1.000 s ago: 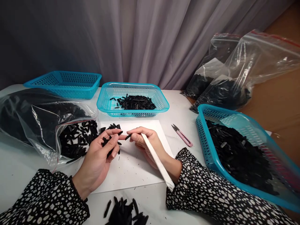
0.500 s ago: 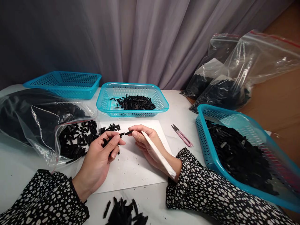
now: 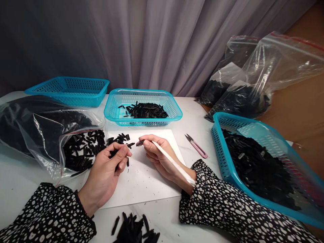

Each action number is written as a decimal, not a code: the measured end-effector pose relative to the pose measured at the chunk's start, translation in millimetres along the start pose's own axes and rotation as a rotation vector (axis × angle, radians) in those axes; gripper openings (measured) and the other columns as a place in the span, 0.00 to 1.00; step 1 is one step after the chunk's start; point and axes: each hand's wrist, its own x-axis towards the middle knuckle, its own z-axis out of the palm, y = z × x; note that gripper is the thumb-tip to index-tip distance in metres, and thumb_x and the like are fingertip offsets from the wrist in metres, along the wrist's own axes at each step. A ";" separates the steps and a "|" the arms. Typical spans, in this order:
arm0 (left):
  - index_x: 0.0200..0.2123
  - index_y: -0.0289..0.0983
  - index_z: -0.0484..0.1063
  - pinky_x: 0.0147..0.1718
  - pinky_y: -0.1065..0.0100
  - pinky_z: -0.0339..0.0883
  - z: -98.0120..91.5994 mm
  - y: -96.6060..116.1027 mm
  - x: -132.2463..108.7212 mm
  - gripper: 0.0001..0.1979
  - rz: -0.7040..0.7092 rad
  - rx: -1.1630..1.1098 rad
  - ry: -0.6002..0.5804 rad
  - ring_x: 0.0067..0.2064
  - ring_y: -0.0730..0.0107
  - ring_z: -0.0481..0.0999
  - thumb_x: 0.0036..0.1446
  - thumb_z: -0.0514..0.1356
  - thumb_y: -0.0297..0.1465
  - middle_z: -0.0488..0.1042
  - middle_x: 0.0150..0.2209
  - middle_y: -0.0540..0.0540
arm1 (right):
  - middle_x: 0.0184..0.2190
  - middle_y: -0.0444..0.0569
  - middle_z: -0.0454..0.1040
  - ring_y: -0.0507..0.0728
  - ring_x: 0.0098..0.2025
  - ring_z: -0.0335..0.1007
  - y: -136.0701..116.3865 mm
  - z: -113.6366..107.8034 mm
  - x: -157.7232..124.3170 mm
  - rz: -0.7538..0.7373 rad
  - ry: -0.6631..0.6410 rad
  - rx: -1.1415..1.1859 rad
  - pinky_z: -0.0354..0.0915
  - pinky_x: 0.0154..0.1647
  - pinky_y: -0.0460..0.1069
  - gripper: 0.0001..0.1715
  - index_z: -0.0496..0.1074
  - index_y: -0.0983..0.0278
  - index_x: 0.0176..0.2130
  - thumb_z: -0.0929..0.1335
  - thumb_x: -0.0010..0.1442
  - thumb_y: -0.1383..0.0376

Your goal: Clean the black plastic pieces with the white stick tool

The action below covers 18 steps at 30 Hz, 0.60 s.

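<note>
My left hand (image 3: pixel 103 172) is closed, its thumb and fingers pinching a small black strip piece (image 3: pixel 131 145) that juts out at the fingertips. More black shows beneath those fingers. Facing it, my right hand (image 3: pixel 163 157) pinches another small dark piece (image 3: pixel 140 143) between thumb and forefinger, with a narrow gap between the two pieces. A white rolled strip (image 3: pixel 174 162), perhaps folded tissue, runs from the right thumb back to the wrist. Both hands are over a white sheet (image 3: pixel 141 189) dotted with black crumbs. Just beyond the left hand lie loose black pieces (image 3: pixel 121 137).
A clear bag (image 3: pixel 48 131) spills black pieces (image 3: pixel 82 152) at left. Blue baskets stand at back left (image 3: pixel 88 99), centre (image 3: pixel 143 121) and right (image 3: pixel 253 199). Pink-handled thread snips (image 3: pixel 196 146) lie right of the sheet. A black pile (image 3: pixel 134 229) is nearest me; filled bags (image 3: pixel 240 98) stand at back right.
The dark piece in my right hand has turned, showing more of its face. The white strip's lower end has shifted right and up. My left fingers have moved slightly.
</note>
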 end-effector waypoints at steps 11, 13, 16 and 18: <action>0.25 0.34 0.74 0.19 0.80 0.49 3.4 -2.4 -1.8 0.20 0.006 0.038 -0.019 0.19 0.86 0.58 0.39 0.78 0.40 0.73 0.23 0.53 | 0.18 0.34 0.58 0.46 0.19 0.40 2.0 9.7 -6.0 -0.004 -0.047 -0.024 0.38 0.19 0.45 0.14 0.72 0.64 0.33 0.73 0.58 0.56; 0.25 0.34 0.74 0.19 0.79 0.48 3.2 -2.8 -2.1 0.20 0.007 0.051 -0.041 0.19 0.86 0.57 0.41 0.77 0.41 0.72 0.23 0.53 | 0.18 0.33 0.54 0.46 0.19 0.39 2.8 11.5 -8.2 0.015 -0.050 -0.057 0.38 0.19 0.45 0.16 0.71 0.65 0.33 0.75 0.57 0.56; 0.25 0.34 0.74 0.19 0.79 0.48 2.9 -3.5 -1.8 0.19 -0.002 0.070 -0.071 0.19 0.86 0.57 0.44 0.76 0.41 0.72 0.23 0.53 | 0.17 0.33 0.52 0.46 0.20 0.38 2.8 12.5 -9.8 0.014 -0.050 -0.071 0.38 0.20 0.45 0.16 0.71 0.65 0.31 0.76 0.56 0.58; 0.26 0.34 0.75 0.20 0.79 0.49 2.8 -3.6 -1.2 0.18 -0.011 0.071 -0.082 0.20 0.86 0.57 0.46 0.75 0.41 0.73 0.24 0.52 | 0.17 0.33 0.52 0.46 0.20 0.37 2.3 12.2 -10.1 0.013 -0.037 -0.058 0.37 0.20 0.45 0.16 0.70 0.64 0.30 0.76 0.56 0.58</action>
